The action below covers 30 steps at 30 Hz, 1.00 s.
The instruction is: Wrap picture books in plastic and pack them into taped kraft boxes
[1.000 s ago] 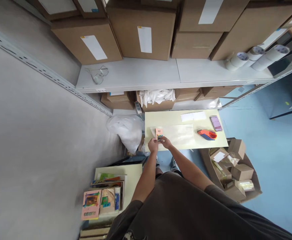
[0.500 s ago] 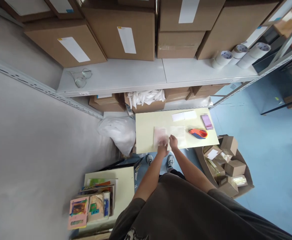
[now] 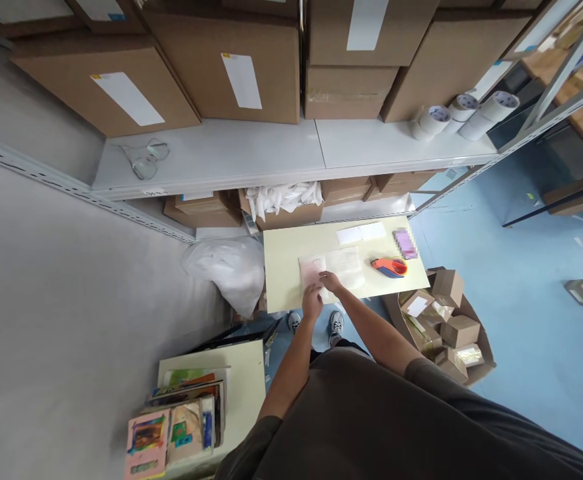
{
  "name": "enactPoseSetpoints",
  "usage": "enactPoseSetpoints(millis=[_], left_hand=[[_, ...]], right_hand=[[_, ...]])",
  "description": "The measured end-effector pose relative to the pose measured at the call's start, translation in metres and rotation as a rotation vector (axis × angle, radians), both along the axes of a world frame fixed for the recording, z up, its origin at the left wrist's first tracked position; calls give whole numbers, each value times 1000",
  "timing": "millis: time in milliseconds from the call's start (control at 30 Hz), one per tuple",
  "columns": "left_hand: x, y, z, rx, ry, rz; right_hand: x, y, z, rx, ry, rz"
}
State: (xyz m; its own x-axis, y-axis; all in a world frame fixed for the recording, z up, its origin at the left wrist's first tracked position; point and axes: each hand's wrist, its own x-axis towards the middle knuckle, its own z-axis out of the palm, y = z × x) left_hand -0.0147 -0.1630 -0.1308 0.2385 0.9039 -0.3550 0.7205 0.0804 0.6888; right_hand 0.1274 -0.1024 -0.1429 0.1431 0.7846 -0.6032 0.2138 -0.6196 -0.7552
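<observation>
Just below the middle of the frame, a pale yellow surface (image 3: 281,267) carries a clear bag (image 3: 311,269) with something pinkish inside. The bag lies flat at the left end of a stack of clear film (image 3: 347,261).

The left hand (image 3: 312,301) sits at the surface's lower edge, its fingertips touching the bag's near edge. The right hand (image 3: 330,280) is just right of it and higher in the frame, laid on the bag's lower right corner where it meets the film. Both hands are too small to tell whether either grip is pinching the bag or only pressing on it. The bag lies beneath and above the fingertips, not lifted.

To the right on the surface lies an orange and blue tape dispenser (image 3: 389,267), well apart from the hands. Above it are a white paper slip (image 3: 361,233) and a purple item (image 3: 404,243).
</observation>
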Motion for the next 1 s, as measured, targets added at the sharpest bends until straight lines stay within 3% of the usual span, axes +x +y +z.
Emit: enactPoseSetpoints(millis=[67, 133, 300, 467, 600, 733, 833, 1000], left_hand=[[-20, 12, -3, -25, 23, 275], [-40, 26, -7, -115, 19, 447], [-80, 52, -13, -300, -124, 567], [-91, 56, -1, -258, -147, 681], [-71, 59, 21, -189, -61, 576], [-30, 62, 37, -118, 110, 461], [8, 59, 37, -85, 181, 364], [53, 46, 21, -71, 219, 73]], right_hand=[[-5, -1, -2, -4, 11, -12], [-13, -4, -5, -14, 29, -20], [-37, -7, -7, -30, 108, -44], [-57, 1, -2, -31, 361, -62], [-56, 5, 4, -25, 222, -107], [-25, -1, 9, 39, 62, -192], [11, -15, 14, 94, 63, -257], [60, -39, 19, 97, 99, -271]])
